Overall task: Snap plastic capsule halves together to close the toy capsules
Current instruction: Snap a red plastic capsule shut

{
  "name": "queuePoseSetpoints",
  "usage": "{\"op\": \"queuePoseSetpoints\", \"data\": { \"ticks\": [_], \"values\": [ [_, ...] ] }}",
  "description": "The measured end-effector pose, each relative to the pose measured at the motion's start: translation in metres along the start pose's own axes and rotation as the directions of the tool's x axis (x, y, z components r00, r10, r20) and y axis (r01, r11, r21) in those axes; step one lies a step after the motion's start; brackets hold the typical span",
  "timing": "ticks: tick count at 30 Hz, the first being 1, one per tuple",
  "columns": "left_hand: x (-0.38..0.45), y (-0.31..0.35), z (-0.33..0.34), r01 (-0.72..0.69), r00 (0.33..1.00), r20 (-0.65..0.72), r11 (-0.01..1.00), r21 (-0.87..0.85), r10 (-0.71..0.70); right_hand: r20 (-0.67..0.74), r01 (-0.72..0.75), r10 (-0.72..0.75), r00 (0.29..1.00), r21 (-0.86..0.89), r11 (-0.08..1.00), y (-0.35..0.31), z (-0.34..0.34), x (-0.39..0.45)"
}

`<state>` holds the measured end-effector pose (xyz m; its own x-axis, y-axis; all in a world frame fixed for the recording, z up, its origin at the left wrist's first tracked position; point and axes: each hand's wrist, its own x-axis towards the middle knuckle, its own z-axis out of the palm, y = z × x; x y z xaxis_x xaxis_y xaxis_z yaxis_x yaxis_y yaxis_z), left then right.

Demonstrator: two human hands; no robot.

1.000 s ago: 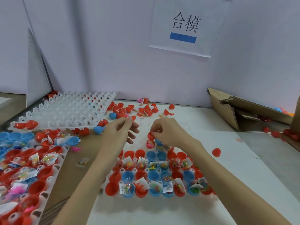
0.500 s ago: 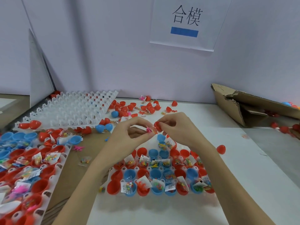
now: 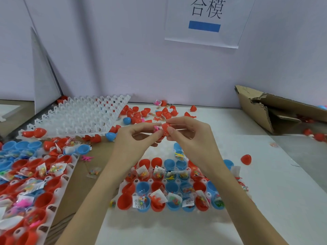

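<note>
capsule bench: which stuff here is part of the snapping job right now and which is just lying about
In the job:
left hand
right hand
red capsule half
tray of filled halves

Lying about:
empty white tray
torn cardboard box
wall sign

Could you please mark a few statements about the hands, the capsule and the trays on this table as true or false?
1. Both hands meet on a red capsule above the table. True: the left hand and the right hand pinch it from either side.
2. The cardboard box lies at the left of the table. False: it lies at the right.
3. The empty white tray rests at the back left. True.
4. The tray below the hands holds only blue halves. False: it holds red and blue halves, many with small toy packets.
5. A lone red capsule half lies right of that tray. True.
</note>
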<state>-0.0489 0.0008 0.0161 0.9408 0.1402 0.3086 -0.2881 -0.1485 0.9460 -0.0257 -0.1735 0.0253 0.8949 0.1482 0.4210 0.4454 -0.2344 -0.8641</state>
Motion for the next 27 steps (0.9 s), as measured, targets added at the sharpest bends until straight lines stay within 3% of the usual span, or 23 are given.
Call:
{"op": "queuePoseSetpoints", "data": {
  "ticks": [7,11,16,20,27],
  "values": [
    [-0.001,-0.001,0.003,-0.022,1.0,-0.02,0.998,0.066,0.023,-0.05,-0.02,0.019,0.999,-0.016,1.0,-0.002,0.01,-0.004],
    [-0.005,-0.004,0.012,-0.196,0.98,0.021,0.943,0.268,0.197,-0.12,-0.02,0.018,0.993,-0.014,1.0,-0.001,0.016,-0.009],
    [-0.008,-0.007,0.022,-0.327,0.945,0.111,0.89,0.317,0.307,-0.202,-0.016,0.032,0.979,0.082,0.997,-0.002,0.016,-0.009],
    [-0.008,-0.008,0.024,-0.318,0.946,0.048,0.888,0.333,0.321,-0.182,-0.026,0.051,0.982,0.135,0.991,-0.002,0.021,-0.01],
    [-0.007,0.001,0.018,-0.163,0.982,-0.079,0.979,0.125,0.174,-0.139,0.008,0.0,0.99,0.054,0.998,-0.003,0.021,-0.009]
  ]
}}
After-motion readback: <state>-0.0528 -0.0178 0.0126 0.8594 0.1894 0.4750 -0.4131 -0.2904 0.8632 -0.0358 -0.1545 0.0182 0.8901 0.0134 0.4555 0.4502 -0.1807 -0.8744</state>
